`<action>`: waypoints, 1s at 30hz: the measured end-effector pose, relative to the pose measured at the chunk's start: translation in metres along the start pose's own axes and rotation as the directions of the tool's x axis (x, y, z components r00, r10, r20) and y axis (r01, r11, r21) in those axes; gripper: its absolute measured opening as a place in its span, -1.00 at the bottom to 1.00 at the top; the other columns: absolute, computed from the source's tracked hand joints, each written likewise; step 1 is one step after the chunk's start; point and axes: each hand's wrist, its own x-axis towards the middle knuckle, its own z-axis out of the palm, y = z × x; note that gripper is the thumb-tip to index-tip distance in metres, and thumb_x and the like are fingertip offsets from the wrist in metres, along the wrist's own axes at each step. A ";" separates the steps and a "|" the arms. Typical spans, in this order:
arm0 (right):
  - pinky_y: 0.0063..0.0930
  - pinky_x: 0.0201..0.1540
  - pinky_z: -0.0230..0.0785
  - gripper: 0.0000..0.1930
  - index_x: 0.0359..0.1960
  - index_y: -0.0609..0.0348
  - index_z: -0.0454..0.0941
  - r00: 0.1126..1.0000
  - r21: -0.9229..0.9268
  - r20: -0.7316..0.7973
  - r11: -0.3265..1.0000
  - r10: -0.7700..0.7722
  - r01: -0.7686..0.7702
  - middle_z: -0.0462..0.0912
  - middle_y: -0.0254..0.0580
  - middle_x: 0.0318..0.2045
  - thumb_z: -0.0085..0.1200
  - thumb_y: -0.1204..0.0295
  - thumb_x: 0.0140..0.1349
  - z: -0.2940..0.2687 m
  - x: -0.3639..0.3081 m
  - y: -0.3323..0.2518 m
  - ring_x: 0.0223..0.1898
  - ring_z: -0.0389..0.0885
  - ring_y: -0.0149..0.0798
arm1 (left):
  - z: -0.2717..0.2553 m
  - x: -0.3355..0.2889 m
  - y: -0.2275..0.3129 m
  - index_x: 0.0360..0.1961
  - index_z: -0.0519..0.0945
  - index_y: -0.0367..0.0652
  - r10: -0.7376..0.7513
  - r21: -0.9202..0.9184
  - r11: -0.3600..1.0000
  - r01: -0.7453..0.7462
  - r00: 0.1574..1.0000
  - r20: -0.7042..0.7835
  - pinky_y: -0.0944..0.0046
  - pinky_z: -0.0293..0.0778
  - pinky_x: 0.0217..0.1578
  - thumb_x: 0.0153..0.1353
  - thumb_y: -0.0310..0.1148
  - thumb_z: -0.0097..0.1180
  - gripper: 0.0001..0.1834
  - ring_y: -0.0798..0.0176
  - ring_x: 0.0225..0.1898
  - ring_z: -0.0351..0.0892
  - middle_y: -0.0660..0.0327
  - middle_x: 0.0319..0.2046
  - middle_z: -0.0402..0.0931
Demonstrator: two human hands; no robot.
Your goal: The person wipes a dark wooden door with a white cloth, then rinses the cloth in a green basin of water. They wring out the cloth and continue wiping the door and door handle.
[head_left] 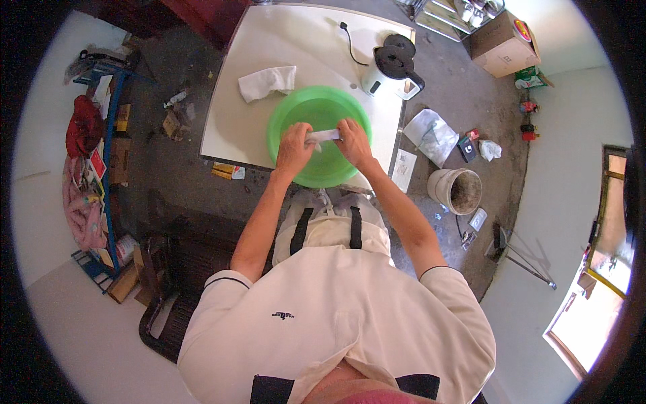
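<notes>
A round light-green plastic basin (319, 93) stands at the near edge of the table in front of me. Over its middle, a narrow white strip-like piece (324, 135) stretches between my two hands; what it is made of I cannot make out. My left hand (294, 145) grips its left end with closed fingers. On the other end my right hand (354, 143) pinches it, fingers curled. Whether the basin holds water is hard to see. A folded white cloth (267, 83) lies on the table left of the basin's far side.
On the cream table (303, 30), a white and black electric kettle (390, 73) stands far right, beside a black plug (343, 25) with its cord. Right of the table, a whitish bucket (441, 188) and a plastic bag (431, 138) sit on the floor. A dark chair (165, 303) is behind left.
</notes>
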 end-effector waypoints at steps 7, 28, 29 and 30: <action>-0.02 -0.07 0.42 -0.74 -0.25 0.15 0.48 0.977 -0.326 0.211 0.944 0.017 0.054 0.49 -0.06 -0.19 0.26 0.47 0.02 0.069 -0.042 0.036 -0.05 0.49 0.06 | 0.049 -0.046 -0.066 -0.12 0.56 -0.16 -0.058 0.130 0.991 0.030 0.974 0.217 -0.06 0.40 0.09 0.06 -0.40 0.32 -0.66 -0.13 -0.01 0.52 0.04 -0.12 0.56; 0.18 0.46 -0.03 -0.21 0.40 -0.18 0.30 0.841 -0.324 0.537 0.938 0.072 0.126 0.20 -0.04 0.45 0.31 0.07 0.10 0.129 -0.056 0.057 0.46 0.11 0.22 | 0.087 -0.070 -0.073 -0.06 0.55 -0.40 -0.297 0.161 0.955 0.249 0.791 0.535 -0.09 0.40 0.16 0.19 -0.35 0.08 -0.63 -0.23 0.17 0.43 -0.16 0.07 0.50; 0.18 0.45 -0.02 -0.23 0.38 -0.16 0.32 0.843 -0.326 0.522 0.943 0.128 0.059 0.24 -0.04 0.41 0.31 0.09 0.09 0.117 -0.048 0.050 0.44 0.14 0.20 | 0.087 -0.071 -0.072 -0.07 0.55 -0.40 -0.292 0.152 0.956 0.250 0.803 0.520 -0.10 0.41 0.15 0.19 -0.34 0.07 -0.64 -0.23 0.15 0.44 -0.16 0.05 0.50; 0.18 0.45 0.00 -0.25 0.36 -0.15 0.34 0.842 -0.328 0.508 0.945 0.184 -0.009 0.29 -0.04 0.38 0.31 0.10 0.09 0.103 -0.039 0.046 0.43 0.16 0.18 | 0.087 -0.071 -0.072 -0.09 0.56 -0.40 -0.288 0.143 0.958 0.250 0.814 0.504 -0.11 0.41 0.14 0.20 -0.34 0.06 -0.65 -0.24 0.13 0.45 -0.15 0.04 0.51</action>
